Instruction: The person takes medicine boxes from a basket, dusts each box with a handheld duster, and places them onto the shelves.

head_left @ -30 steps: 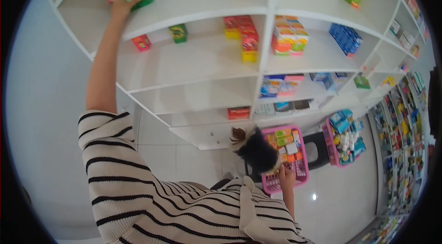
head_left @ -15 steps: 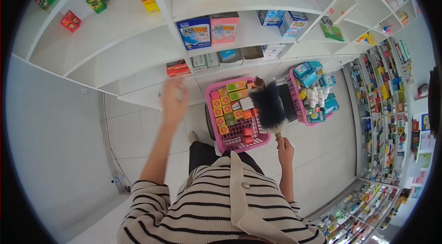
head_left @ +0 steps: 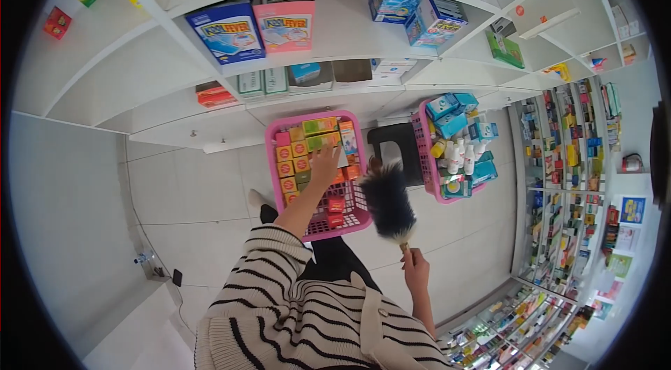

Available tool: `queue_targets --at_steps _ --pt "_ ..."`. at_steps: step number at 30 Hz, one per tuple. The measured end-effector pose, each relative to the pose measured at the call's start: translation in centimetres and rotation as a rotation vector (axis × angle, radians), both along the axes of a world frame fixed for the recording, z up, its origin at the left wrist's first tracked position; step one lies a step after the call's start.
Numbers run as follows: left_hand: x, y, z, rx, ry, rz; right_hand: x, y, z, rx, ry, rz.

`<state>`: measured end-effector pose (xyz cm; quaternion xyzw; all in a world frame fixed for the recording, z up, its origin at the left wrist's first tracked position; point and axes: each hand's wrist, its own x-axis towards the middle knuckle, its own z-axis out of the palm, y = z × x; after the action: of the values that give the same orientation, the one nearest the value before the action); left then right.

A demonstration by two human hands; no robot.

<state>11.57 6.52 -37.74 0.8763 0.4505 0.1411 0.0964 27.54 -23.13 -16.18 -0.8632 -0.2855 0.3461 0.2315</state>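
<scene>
My left hand (head_left: 324, 166) reaches down over a pink plastic basket (head_left: 318, 236) filled with small medicine boxes. Its fingers are spread above the boxes, beside a white box (head_left: 342, 157) partly covered by them. Whether the fingertips touch it I cannot tell. Yellow-orange boxes (head_left: 285, 169) stand in rows on the basket's left side, and red boxes (head_left: 335, 212) lie near its front. In my right hand (head_left: 416, 269) is the handle of a feather duster (head_left: 388, 204). The duster's dark, fluffy head points up and left, just right of the basket.
A black stool (head_left: 395, 150) stands between this basket and a second pink basket (head_left: 428, 160) with blue boxes and white bottles. White shelves (head_left: 335, 0) with KoolFever boxes (head_left: 227, 29) rise ahead. Stocked product racks (head_left: 559, 181) line the right. A cable (head_left: 140, 223) runs along the left wall.
My left hand has come from near the shelf front down over the basket. The duster has moved down, still in my right hand. The view has shifted, showing the stool more fully.
</scene>
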Motion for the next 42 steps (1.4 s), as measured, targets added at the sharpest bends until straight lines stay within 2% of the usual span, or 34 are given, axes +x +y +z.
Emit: queue_targets --at_steps 2,3,4,6,10,15,16,18,19,22,24,25,26,28,29,31,35,37,38,40,41,42 --pt "0.8 0.4 -3.1 0.069 0.228 0.026 0.3 -1.3 -0.3 -0.020 0.019 -0.025" --pt "0.8 0.3 -5.1 0.130 0.220 0.015 0.4 -1.6 -0.1 -0.035 0.030 -0.030" --pt "0.8 0.1 -4.4 0.128 0.216 0.011 0.9 -1.9 -0.1 -0.037 0.026 -0.033" --pt "0.3 -0.1 -2.3 -0.109 0.127 -0.009 1.2 -2.5 -0.3 -0.019 0.018 -0.031" --pt "-1.7 -0.8 1.8 -0.139 0.001 -0.021 2.0 -1.5 0.0 0.046 0.068 -0.083" --pt "-3.2 -0.9 7.3 -0.266 -0.332 -0.066 2.1 0.7 0.4 0.129 0.115 -0.066" --pt "-3.3 -1.0 9.4 -0.255 -0.326 -0.069 2.0 1.0 0.3 0.141 0.120 -0.067" --pt "-3.8 -1.3 14.7 -0.323 -0.537 -0.061 1.9 1.7 -0.3 0.261 0.187 -0.078" --pt "-4.3 -1.5 16.1 -0.308 -0.533 -0.064 1.7 2.3 0.3 0.276 0.191 -0.077" --pt "-6.2 -2.8 20.3 -0.308 -0.633 -0.078 1.1 4.7 1.4 0.253 0.122 0.080" --pt "-6.6 -4.2 23.1 -0.563 -0.965 -0.076 0.3 6.5 0.7 0.548 0.336 0.166" --pt "-6.3 -4.9 24.5 -0.642 -1.128 -0.069 -0.2 7.6 1.3 0.574 0.515 0.191" --pt "-6.0 -5.4 25.9 -0.623 -1.125 -0.073 -0.9 8.6 1.9 0.590 0.518 0.201" --pt "-5.5 -6.8 29.1 -0.827 -1.376 0.025 -2.6 10.6 4.6 0.716 0.797 0.270" --pt "-5.4 -7.3 30.2 -0.814 -1.376 0.023 -2.9 11.3 4.7 0.741 0.790 0.349" --pt "-5.4 -8.0 32.0 -1.141 -1.616 0.301 -3.7 11.9 5.8 0.710 0.882 0.327" --pt "-6.9 -8.7 33.9 -1.096 -1.668 0.294 -5.6 12.2 6.5 0.691 1.054 0.274" --pt "-8.0 -9.6 34.5 -0.983 -1.792 0.094 -7.4 12.6 7.4 0.748 1.229 0.148" --pt "-8.5 -9.7 33.2 -0.963 -1.796 0.085 -8.0 12.7 8.1 0.756 1.232 0.167" --pt "-9.3 -9.9 29.3 -1.106 -1.733 0.024 -8.9 12.4 9.6 0.712 1.375 0.075" --pt "-9.5 -11.1 29.2 -1.223 -1.637 0.069 -9.1 12.4 9.8 0.717 1.311 0.158" --pt "-9.4 -11.4 29.1 -1.218 -1.637 0.062 -9.4 12.4 9.7 0.722 1.310 0.162"
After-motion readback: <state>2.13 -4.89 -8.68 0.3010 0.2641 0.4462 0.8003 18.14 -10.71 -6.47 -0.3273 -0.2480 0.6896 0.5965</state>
